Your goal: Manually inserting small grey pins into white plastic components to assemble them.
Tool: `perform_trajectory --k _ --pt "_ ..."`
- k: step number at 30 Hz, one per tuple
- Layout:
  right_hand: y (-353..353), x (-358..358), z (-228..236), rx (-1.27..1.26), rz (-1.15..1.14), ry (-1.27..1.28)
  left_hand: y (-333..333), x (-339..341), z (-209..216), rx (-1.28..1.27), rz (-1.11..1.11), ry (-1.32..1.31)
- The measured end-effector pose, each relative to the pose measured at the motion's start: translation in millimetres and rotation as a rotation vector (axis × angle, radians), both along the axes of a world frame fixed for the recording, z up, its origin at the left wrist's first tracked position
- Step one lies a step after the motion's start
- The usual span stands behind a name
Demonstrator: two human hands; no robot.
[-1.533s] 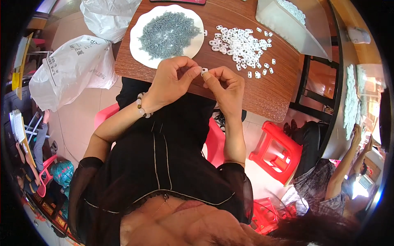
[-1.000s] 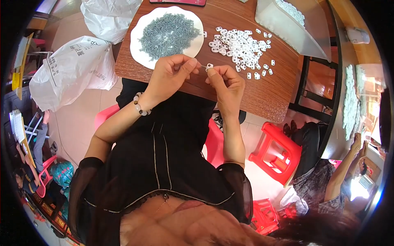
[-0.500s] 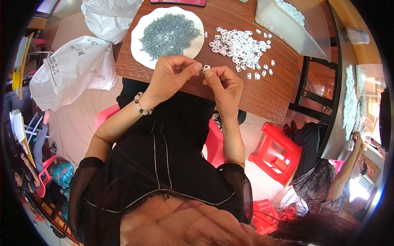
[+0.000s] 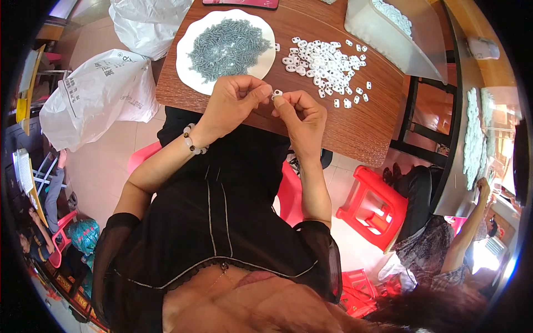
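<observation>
Over the table's near edge, my left hand (image 4: 233, 106) is closed in a pinch, and whatever lies between its thumb and forefinger is too small to make out. Just right of those fingertips, my right hand (image 4: 304, 114) pinches a small white plastic piece (image 4: 277, 93) with holes in it. The tips of both hands nearly meet at this piece. Beyond my left hand stands a white scalloped plate (image 4: 186, 66) heaped with small grey, ridged, screw-like pieces (image 4: 230, 49). A loose pile of similar white plastic pieces (image 4: 325, 64) lies on the wooden table (image 4: 355, 130) beyond my right hand.
A clear bin (image 4: 375, 41) with white pieces stands at the table's far right. White plastic sacks (image 4: 102, 97) sit on the floor at left. A red stool (image 4: 373, 208) is at right, near another person's arm (image 4: 466, 227) reaching to a side table.
My right hand and the white plastic piece have shifted very slightly left, closer to my left fingertips. My left hand has hardly moved.
</observation>
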State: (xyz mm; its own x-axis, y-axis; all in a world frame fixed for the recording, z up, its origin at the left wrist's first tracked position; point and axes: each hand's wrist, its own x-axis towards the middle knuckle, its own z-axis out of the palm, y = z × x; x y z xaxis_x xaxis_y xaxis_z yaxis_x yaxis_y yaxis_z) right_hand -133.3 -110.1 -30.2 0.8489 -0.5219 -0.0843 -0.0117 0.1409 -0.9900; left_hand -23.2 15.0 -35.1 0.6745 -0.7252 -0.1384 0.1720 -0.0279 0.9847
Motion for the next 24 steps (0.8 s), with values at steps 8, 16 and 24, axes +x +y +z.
perform_trajectory --k 8,16,24 --pt "-2.8 -1.6 -1.5 0.044 -0.061 -0.007 0.0 -0.5 2.9 -0.033 -0.017 0.107" --pt "-1.6 -2.1 0.6 0.046 -0.055 -0.008 2.3 -1.9 6.9 -0.03 -0.018 0.058" --pt "-0.4 -2.9 2.1 0.061 -0.023 -0.016 1.6 -1.5 3.3 -0.019 -0.021 0.01"
